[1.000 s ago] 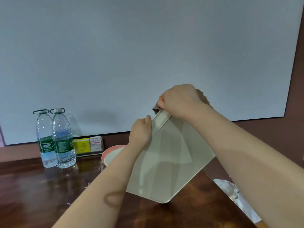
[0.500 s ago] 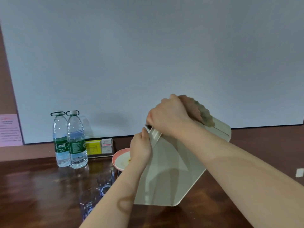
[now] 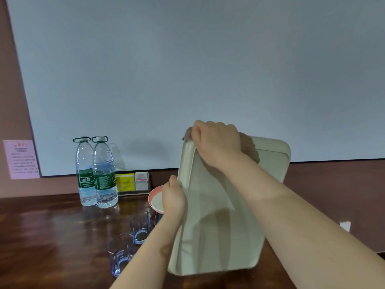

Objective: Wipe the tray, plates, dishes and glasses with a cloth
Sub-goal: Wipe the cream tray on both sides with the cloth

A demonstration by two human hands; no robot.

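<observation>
A pale beige tray (image 3: pixel 218 226) stands nearly upright above the wooden table. My left hand (image 3: pixel 173 197) grips its left edge about halfway up. My right hand (image 3: pixel 216 142) holds a brown cloth (image 3: pixel 250 149) bunched against the tray's top left corner; most of the cloth is hidden under the hand. Behind my left hand a pink-rimmed plate (image 3: pixel 155 200) shows partly. Two clear glasses (image 3: pixel 140 226) (image 3: pixel 120 254) stand on the table left of the tray.
Two water bottles (image 3: pixel 94 174) stand at the back left beside a small rack with a yellow box (image 3: pixel 125 182) and white cards. A white screen fills the wall behind. The dark wooden table (image 3: pixel 41 236) spreads to the left.
The tray has turned more upright and its top right corner has come into view. My right hand with the cloth has slid along the top edge to the left corner.
</observation>
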